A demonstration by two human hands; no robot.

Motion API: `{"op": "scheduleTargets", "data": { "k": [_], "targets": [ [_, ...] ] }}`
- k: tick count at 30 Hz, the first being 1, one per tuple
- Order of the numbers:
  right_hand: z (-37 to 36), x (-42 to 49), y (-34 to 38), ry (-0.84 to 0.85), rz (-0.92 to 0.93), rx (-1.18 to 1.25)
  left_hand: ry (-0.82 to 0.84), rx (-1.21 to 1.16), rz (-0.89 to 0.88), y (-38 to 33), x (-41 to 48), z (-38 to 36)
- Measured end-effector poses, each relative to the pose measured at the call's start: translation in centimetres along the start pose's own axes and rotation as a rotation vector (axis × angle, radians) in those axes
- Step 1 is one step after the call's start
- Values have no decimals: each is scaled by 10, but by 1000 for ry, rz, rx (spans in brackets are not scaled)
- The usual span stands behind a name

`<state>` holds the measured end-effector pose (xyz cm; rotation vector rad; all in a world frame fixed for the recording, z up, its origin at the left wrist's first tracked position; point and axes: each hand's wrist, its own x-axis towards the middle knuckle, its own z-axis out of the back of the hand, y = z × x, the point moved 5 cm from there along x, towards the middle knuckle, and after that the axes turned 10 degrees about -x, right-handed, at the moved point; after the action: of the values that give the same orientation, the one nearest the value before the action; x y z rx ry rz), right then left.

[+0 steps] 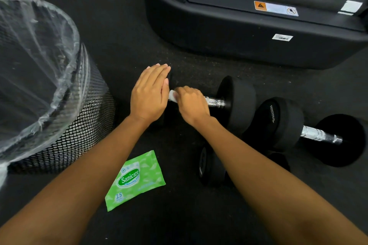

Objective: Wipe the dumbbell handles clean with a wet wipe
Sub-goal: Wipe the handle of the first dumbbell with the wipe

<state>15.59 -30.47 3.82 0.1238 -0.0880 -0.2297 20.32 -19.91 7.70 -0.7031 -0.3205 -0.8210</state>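
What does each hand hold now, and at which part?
The right hand grips a white wet wipe wrapped around the dumbbell handle. The left hand lies flat on that dumbbell's near weight, holding nothing.

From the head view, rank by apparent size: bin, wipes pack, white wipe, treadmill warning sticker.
1. Bin, though it sits near the camera.
2. Wipes pack.
3. Warning sticker.
4. Wipe, mostly hidden under the right hand, so its true size is unsure.

wipes pack (135,180) – "Sanicare", "15"
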Motion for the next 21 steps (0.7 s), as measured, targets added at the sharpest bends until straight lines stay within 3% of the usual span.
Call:
{"op": "scheduleTargets", "data": {
  "k": [6, 10, 14, 21],
  "targets": [
    [3, -19, -10, 15, 70, 133, -9, 9, -8, 0, -1, 1],
    [4, -21, -22, 15, 18, 138, -13, 4, -15, 0, -1, 1],
    [-1, 6, -9, 138, -87, 107, -13, -4, -11, 0, 0, 0],
    [10, -20, -21, 131, 44, 212, -27, -1, -26, 0, -2, 1]
  ]
}}
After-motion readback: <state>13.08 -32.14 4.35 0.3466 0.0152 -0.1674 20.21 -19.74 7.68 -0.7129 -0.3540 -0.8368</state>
